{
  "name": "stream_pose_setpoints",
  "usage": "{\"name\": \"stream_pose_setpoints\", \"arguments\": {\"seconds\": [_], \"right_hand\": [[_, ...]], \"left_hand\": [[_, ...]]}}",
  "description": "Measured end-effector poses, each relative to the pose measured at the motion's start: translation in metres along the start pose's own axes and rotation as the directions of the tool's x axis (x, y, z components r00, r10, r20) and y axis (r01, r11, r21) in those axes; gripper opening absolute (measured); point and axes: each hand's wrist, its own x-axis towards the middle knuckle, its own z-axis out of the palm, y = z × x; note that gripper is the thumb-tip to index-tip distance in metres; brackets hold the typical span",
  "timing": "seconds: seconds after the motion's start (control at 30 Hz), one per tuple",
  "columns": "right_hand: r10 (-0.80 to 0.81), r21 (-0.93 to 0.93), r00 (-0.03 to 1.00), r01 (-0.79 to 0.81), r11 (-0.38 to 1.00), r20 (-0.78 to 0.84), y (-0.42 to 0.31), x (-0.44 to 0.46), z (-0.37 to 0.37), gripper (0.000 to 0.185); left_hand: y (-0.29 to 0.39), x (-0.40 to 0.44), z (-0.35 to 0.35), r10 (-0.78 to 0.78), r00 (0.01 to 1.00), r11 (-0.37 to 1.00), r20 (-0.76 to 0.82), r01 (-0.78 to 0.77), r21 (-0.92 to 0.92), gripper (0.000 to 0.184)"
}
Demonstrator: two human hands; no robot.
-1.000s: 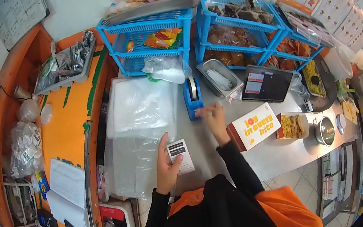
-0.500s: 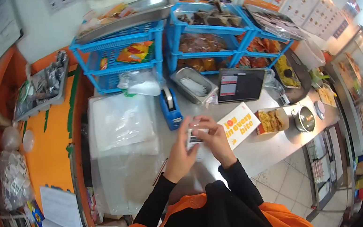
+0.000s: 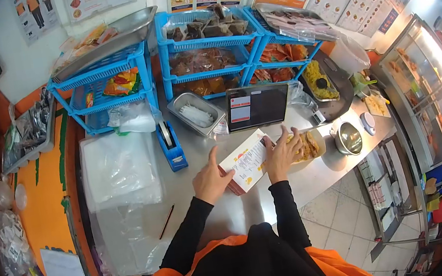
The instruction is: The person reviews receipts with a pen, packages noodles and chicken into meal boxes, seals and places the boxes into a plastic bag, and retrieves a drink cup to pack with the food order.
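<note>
A white and red food box (image 3: 242, 182) lies on the metal counter, and a printed paper slip (image 3: 250, 162) rests on its top. At the box's left edge is my left hand (image 3: 211, 179), thumb raised and fingers spread. My right hand (image 3: 283, 154) touches the right end of the box and slip, its fingers apart. Just beyond it stands an open box of yellow rice and fried food (image 3: 310, 146). A blue tape dispenser (image 3: 171, 146) is up and to the left of my left hand.
Clear plastic bags (image 3: 120, 168) and a pencil (image 3: 166, 221) lie at left. Behind are a metal container (image 3: 197, 113), a tablet (image 3: 258, 107) and blue racks (image 3: 206, 42). A metal bowl (image 3: 348, 138) stands at right, before a glass display case (image 3: 428, 93).
The slip, earlier held between both hands near the dispenser, now lies on the box. Both hands have moved onto the box and spread apart. The view has swung right.
</note>
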Motion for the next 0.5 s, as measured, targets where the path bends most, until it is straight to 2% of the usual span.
{"name": "stream_pose_setpoints", "arguments": {"seconds": [0.03,0.07,0.1,0.13,0.17,0.2,0.23,0.27,0.3,0.33,0.37,0.4,0.43,0.47,0.5], "right_hand": [[0.002,0.003,1.000,-0.002,1.000,0.014,0.004,-0.003,0.002,0.033],[-0.030,-0.008,0.982,0.032,0.999,0.186,0.008,-0.003,0.004,0.034],[-0.062,-0.011,0.935,0.070,0.997,0.351,0.012,-0.002,0.006,0.035],[-0.063,-0.042,0.921,0.085,0.995,0.385,0.013,0.001,0.004,0.034],[-0.070,-0.032,0.918,0.090,0.995,0.391,0.013,0.003,0.002,0.034],[-0.120,-0.044,0.920,0.147,0.988,0.373,0.012,0.006,-0.002,0.033],[-0.170,-0.054,0.920,0.202,0.978,0.352,0.006,0.009,-0.007,0.033],[-0.186,0.059,0.953,0.177,0.982,0.240,-0.013,0.012,-0.018,0.037],[-0.251,0.333,0.936,0.161,0.929,0.248,-0.030,0.014,-0.019,0.040],[-0.314,0.580,0.918,0.123,0.806,0.242,-0.048,0.014,-0.015,0.043],[-0.407,0.673,0.886,0.163,0.722,0.222,-0.071,0.006,-0.007,0.038],[-0.341,0.749,0.708,-0.401,0.528,0.619,-0.098,-0.002,-0.008,0.033],[-0.433,0.740,0.670,-0.265,0.618,0.602,-0.113,-0.019,0.023,0.029],[-0.519,0.722,0.618,-0.117,0.682,0.591,-0.122,-0.041,0.064,0.027],[-0.462,0.654,0.544,-0.232,0.720,0.701,-0.137,-0.056,0.089,0.026]], "left_hand": [[-0.004,-0.003,0.000,0.050,0.993,0.997,-0.109,-0.043,0.072,0.081],[-0.016,-0.001,0.005,0.041,0.993,0.996,-0.109,-0.032,0.077,0.081],[-0.036,0.005,0.018,0.088,0.984,0.996,-0.152,-0.085,0.029,0.086],[-0.053,0.010,0.029,0.132,0.971,0.990,-0.198,-0.138,-0.019,0.091],[-0.066,0.015,0.038,0.122,0.971,0.992,-0.204,-0.128,-0.016,0.091],[-0.077,0.019,0.044,0.078,0.997,0.966,0.001,-0.075,-0.248,0.090],[-0.083,0.020,0.045,0.081,0.975,0.891,0.207,0.023,-0.454,0.089],[-0.076,0.013,0.046,0.072,0.978,0.893,0.196,0.025,-0.450,0.089],[-0.062,-0.002,0.058,-0.075,0.975,0.763,0.207,0.190,-0.618,0.087],[-0.048,-0.017,0.073,-0.213,0.945,0.572,0.247,0.325,-0.753,0.085],[-0.048,-0.025,0.100,-0.250,0.954,0.519,0.168,0.279,-0.808,0.079],[-0.030,-0.037,0.100,-0.304,0.911,0.385,0.277,0.384,-0.839,0.073],[-0.007,-0.049,0.101,-0.360,0.896,0.336,0.259,0.384,-0.860,0.072],[-0.015,-0.057,0.133,-0.354,0.922,0.157,0.157,0.224,-0.962,0.062],[-0.024,-0.059,0.152,-0.365,0.918,0.162,0.155,0.226,-0.961,0.062]]}}
